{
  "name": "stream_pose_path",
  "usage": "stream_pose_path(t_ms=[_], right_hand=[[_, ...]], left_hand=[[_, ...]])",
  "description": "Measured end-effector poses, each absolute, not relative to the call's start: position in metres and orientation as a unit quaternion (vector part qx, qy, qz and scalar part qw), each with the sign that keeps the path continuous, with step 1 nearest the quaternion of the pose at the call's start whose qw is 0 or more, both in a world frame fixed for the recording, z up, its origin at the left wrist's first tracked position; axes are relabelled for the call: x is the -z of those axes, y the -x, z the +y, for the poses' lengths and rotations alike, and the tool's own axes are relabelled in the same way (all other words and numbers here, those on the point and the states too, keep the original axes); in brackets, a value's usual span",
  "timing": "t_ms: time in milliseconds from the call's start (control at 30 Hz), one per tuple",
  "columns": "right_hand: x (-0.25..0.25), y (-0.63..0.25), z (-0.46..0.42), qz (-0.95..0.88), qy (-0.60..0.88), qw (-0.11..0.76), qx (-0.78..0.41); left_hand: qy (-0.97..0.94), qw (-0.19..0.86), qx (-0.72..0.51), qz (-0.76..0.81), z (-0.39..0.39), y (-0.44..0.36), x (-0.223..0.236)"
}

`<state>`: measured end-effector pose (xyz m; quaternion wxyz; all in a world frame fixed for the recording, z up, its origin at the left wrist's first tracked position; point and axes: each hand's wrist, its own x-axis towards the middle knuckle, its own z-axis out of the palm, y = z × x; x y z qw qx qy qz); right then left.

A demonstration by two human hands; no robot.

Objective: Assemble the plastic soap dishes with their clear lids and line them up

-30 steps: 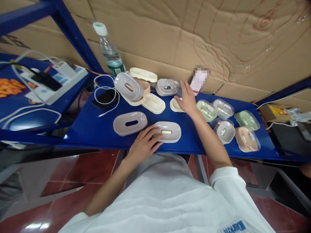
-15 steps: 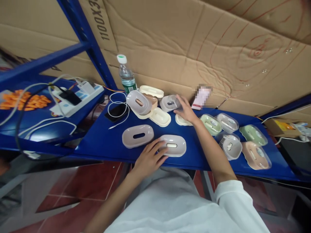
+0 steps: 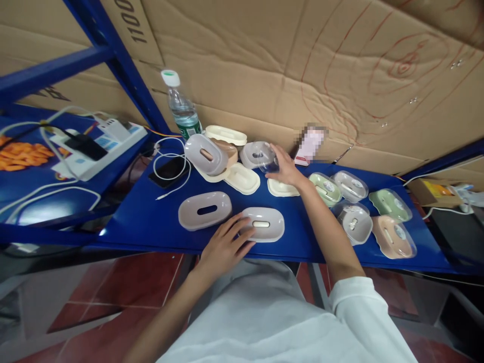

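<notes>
My left hand [image 3: 224,245] lies flat with spread fingers against the near left edge of a grey oval soap-dish part [image 3: 263,224] on the blue shelf [image 3: 151,212]. A second grey oval part [image 3: 204,209] with a dark slot lies just left of it. My right hand [image 3: 284,168] reaches to the back and closes its fingers on a clear plastic lid [image 3: 267,160] that sits over a grey dish [image 3: 252,154]. A cream tray [image 3: 283,189] lies under my right wrist.
Several lidded dishes in green, grey and peach [image 3: 393,236] sit at the right. Cream trays [image 3: 242,178] and a stacked grey dish [image 3: 206,153] stand behind. A water bottle [image 3: 181,108], a phone with a white cable [image 3: 167,169] and a power strip [image 3: 96,146] are at the left. Cardboard [image 3: 302,65] backs the shelf.
My right hand moved left from beside the cream tray to the clear lid and closed on it. My left hand stayed on the grey part. The camera view shifted.
</notes>
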<state>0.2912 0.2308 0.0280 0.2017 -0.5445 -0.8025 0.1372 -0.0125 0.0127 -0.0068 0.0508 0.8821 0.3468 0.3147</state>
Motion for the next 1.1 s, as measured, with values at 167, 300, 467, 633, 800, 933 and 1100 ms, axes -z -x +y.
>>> stream_pose_path(t_ms=[167,300,467,633,800,933,1100], right_hand=[[-0.046,-0.275,0.211,-0.797,0.547,0.249,-0.059],[-0.072,-0.262,0.163,-0.827,0.5,0.251,-0.061],[-0.078,-0.258,0.071,-0.84,0.496,0.206,-0.083],[-0.051,-0.257,0.017,-0.821,0.523,0.203,-0.103],[-0.045,-0.24,0.009,-0.839,0.505,0.182,-0.093],[-0.05,-0.235,0.005,-0.859,0.47,0.18,-0.09],[-0.049,-0.248,0.001,-0.885,0.428,0.157,-0.097]], left_hand=[[-0.882,0.054,-0.32,0.342,0.013,0.012,0.006],[-0.873,0.071,-0.337,0.346,0.012,0.011,0.003],[-0.833,0.118,-0.351,0.411,0.009,0.011,0.003],[-0.819,0.143,-0.372,0.413,0.009,0.012,0.006],[-0.813,0.162,-0.36,0.428,0.01,0.013,0.007],[-0.812,0.173,-0.349,0.435,0.009,0.013,0.008],[-0.815,0.185,-0.351,0.422,0.01,0.015,0.009]])
